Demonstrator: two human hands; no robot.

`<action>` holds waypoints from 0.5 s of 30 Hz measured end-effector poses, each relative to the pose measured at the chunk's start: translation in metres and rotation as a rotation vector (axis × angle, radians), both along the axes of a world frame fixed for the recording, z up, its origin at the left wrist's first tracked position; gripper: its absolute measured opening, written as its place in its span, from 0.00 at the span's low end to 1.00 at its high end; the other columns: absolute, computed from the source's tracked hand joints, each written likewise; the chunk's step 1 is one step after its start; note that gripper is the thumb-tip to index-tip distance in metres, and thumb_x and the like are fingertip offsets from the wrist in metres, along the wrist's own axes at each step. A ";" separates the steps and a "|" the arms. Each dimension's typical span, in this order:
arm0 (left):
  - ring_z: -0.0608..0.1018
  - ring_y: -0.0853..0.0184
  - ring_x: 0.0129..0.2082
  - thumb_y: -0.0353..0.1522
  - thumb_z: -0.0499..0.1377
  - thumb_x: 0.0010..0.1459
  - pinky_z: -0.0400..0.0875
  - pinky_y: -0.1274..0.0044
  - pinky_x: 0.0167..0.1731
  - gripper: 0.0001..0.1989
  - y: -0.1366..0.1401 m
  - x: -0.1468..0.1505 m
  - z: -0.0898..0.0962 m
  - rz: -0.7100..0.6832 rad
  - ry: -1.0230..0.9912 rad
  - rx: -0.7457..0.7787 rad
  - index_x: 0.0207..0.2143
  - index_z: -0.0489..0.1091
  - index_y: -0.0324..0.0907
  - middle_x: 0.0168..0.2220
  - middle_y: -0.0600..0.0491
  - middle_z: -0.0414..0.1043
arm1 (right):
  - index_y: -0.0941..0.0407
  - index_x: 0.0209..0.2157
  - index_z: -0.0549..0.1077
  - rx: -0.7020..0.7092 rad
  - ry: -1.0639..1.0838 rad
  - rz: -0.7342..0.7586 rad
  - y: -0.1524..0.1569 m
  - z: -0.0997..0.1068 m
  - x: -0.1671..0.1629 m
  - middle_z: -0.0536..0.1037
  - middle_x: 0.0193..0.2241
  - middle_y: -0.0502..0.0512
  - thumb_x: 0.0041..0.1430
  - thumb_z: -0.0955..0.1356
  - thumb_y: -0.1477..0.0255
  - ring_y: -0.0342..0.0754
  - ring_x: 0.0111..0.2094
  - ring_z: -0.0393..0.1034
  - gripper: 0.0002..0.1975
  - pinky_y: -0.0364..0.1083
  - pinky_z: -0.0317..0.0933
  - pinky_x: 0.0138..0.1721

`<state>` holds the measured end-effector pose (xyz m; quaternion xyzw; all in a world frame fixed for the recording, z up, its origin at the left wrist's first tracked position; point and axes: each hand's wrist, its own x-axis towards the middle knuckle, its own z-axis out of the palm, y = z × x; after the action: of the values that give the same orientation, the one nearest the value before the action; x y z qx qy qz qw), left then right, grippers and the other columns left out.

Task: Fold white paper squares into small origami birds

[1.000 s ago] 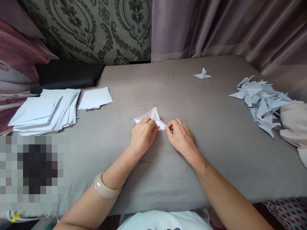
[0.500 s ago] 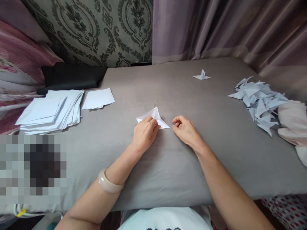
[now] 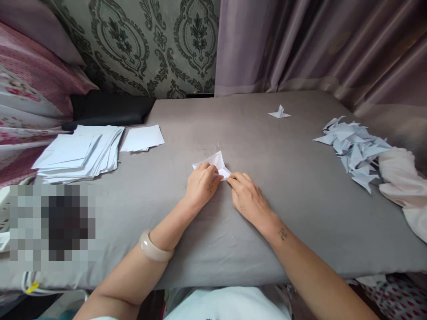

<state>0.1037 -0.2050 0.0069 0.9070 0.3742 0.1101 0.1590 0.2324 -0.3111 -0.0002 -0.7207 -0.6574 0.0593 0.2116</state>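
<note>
A partly folded sheet of white paper [image 3: 216, 161] lies on the grey cloth in front of me, one pointed corner facing away. My left hand [image 3: 202, 181] is closed on its near left side, with thumb and fingers pinching the fold. At the near right corner, my right hand [image 3: 248, 195] has its thumb and fingertips pressed together on the paper. The fingers hide much of the lower edge. Beyond, a single folded paper bird shape [image 3: 279, 113] stands on the cloth.
Stacked white paper sheets [image 3: 80, 153] lie at left, beside a smaller pile [image 3: 143, 138]. A black folded item [image 3: 113, 109] rests behind them. At right, a heap of folded white paper shapes [image 3: 355, 144] adjoins a pale cloth bundle [image 3: 402, 175]. Grey cloth [image 3: 213, 249] covers the table.
My right hand has moved left onto the paper's right corner and now grips it. The left hand keeps its hold. The whole view has shifted slightly.
</note>
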 end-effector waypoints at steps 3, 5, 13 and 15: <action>0.74 0.61 0.40 0.34 0.55 0.62 0.65 0.74 0.33 0.06 0.002 -0.001 -0.002 0.010 -0.015 -0.036 0.38 0.70 0.41 0.38 0.49 0.72 | 0.57 0.44 0.74 -0.037 -0.078 0.009 -0.003 0.002 -0.003 0.74 0.41 0.57 0.59 0.58 0.84 0.50 0.41 0.64 0.19 0.46 0.61 0.41; 0.74 0.61 0.39 0.32 0.55 0.61 0.66 0.74 0.34 0.06 0.003 -0.001 -0.003 0.022 -0.025 -0.062 0.37 0.70 0.41 0.37 0.50 0.72 | 0.56 0.46 0.73 -0.050 -0.102 0.015 -0.004 0.002 -0.005 0.74 0.41 0.57 0.59 0.58 0.83 0.50 0.41 0.64 0.19 0.47 0.61 0.41; 0.74 0.61 0.40 0.28 0.52 0.58 0.67 0.73 0.35 0.08 0.003 0.002 -0.002 0.073 -0.028 -0.074 0.36 0.71 0.42 0.37 0.49 0.72 | 0.51 0.57 0.68 -0.066 -0.156 0.015 -0.004 0.004 -0.009 0.70 0.44 0.59 0.60 0.60 0.77 0.52 0.44 0.62 0.24 0.49 0.59 0.44; 0.74 0.61 0.40 0.28 0.52 0.57 0.67 0.73 0.36 0.09 0.002 0.002 0.000 0.076 -0.027 -0.080 0.36 0.71 0.42 0.37 0.49 0.73 | 0.50 0.58 0.67 -0.075 -0.156 0.024 -0.004 0.006 -0.009 0.69 0.44 0.59 0.60 0.60 0.77 0.52 0.43 0.61 0.25 0.50 0.59 0.45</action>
<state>0.1060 -0.2030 0.0064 0.8834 0.4103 0.1131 0.1961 0.2234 -0.3151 0.0056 -0.7227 -0.6778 0.0301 0.1319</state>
